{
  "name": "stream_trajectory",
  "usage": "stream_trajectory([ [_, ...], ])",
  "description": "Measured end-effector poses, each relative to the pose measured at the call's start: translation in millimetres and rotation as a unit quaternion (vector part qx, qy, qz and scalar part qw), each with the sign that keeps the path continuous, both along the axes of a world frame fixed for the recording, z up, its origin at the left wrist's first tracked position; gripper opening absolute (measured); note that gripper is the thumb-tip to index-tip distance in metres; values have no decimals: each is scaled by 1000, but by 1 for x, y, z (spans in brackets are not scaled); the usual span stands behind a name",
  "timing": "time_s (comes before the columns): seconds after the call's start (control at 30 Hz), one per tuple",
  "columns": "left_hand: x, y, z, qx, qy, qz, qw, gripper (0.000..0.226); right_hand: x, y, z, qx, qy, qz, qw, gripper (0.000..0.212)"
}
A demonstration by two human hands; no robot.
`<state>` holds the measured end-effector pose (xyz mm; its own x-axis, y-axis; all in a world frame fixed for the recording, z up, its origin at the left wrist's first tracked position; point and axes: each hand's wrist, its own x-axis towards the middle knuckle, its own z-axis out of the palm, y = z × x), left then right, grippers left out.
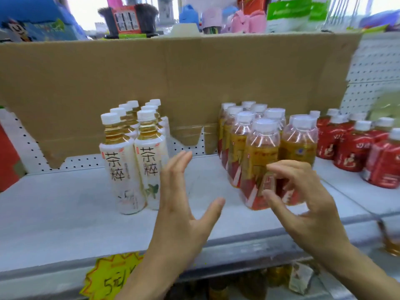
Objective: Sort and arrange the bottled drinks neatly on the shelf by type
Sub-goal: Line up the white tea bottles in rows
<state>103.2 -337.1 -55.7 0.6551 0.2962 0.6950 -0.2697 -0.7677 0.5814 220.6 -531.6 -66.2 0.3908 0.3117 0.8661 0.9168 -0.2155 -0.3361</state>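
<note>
Several white-labelled tea bottles (127, 161) stand in two rows at the left of the white shelf (65, 213). Gold-and-red labelled bottles (257, 156) stand in rows at the middle right, and red-labelled bottles (355, 146) fill the far right. My left hand (186, 202) hovers with straight spread fingers between the white and gold groups, touching nothing. My right hand (303, 198) is in front of the nearest gold-and-red bottle, fingers loosely curled with a gap to the thumb; it holds nothing.
A tall brown cardboard sheet (173, 87) lines the back of the shelf. A yellow price tag (108, 276) hangs on the front edge. More bottles (391, 241) sit on the lower shelf. Toys and packets stand on top.
</note>
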Motion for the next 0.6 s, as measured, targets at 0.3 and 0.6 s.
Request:
stream_trajectory([
  [0.3,95,-60,0,-112,215,-43,969,104,111,-80,10,-143,302,79,939,88],
  [0.6,127,-60,2,-157,212,-85,961,81,142,-53,10,-153,346,231,896,63],
])
